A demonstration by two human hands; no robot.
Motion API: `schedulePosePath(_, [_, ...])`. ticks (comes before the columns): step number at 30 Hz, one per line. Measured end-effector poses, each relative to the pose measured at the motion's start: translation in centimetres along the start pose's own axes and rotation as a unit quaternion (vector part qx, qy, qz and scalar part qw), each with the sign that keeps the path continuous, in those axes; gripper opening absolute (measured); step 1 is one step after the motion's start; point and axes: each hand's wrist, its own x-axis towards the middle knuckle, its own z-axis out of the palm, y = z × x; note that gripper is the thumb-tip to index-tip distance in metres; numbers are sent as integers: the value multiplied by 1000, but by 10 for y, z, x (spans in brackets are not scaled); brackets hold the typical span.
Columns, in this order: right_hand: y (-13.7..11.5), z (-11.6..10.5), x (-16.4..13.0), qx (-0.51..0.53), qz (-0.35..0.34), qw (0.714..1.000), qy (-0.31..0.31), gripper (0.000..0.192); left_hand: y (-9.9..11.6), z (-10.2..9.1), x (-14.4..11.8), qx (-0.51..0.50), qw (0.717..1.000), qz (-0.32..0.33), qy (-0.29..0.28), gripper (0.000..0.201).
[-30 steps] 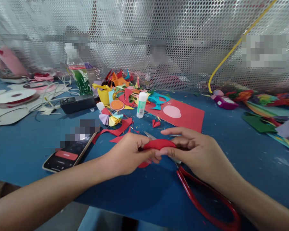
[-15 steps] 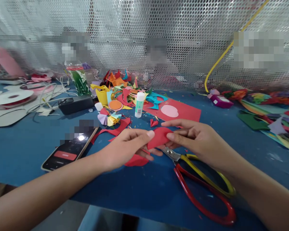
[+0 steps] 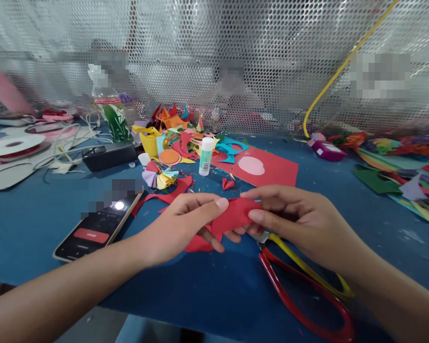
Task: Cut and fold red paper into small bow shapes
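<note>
A folded piece of red paper [image 3: 234, 214] is held up between both hands above the blue table. My left hand [image 3: 189, 221] pinches its left side, thumb on top and fingers beneath. On the paper's right side, my right hand [image 3: 289, 214] grips with thumb and fingers. Below the left fingers lies another red paper piece [image 3: 198, 244], partly hidden. Scissors [image 3: 300, 281] with one red and one yellow handle rest under my right hand, their blades covered. A small folded red paper [image 3: 228, 183] lies just beyond the hands.
A glue stick [image 3: 205, 156] stands upright behind the hands, beside a pile of coloured paper scraps [image 3: 175, 124]. At left are a phone [image 3: 100, 224], a black box [image 3: 109, 156], a bottle [image 3: 112, 114] and a ribbon spool [image 3: 14, 145]. Perforated metal [image 3: 271, 57] closes off the back.
Both hands have lowered slightly toward me with the red paper, which appears turned a little. The scissors' blades are now more covered by my right hand.
</note>
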Motion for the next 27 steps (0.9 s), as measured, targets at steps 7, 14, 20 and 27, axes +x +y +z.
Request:
schedulePosePath(7, [-2, 1, -3, -2, -8, 1000, 16, 20, 3, 1, 1, -62, 997, -45, -16, 32])
schedulePosePath(14, [-1, 2, -3, -30, -21, 999, 19, 20, 4, 0, 1, -72, 995, -65, -4, 29])
schedulePosePath(20, [-4, 5, -4, -91, -38, 994, 50, 18, 2, 1, 0, 47, 997, -45, 37, 22])
schedulePosePath(27, [-6, 8, -5, -161, -62, 983, 63, 12, -4, 2, -7, 293, 943, 111, 113, 8])
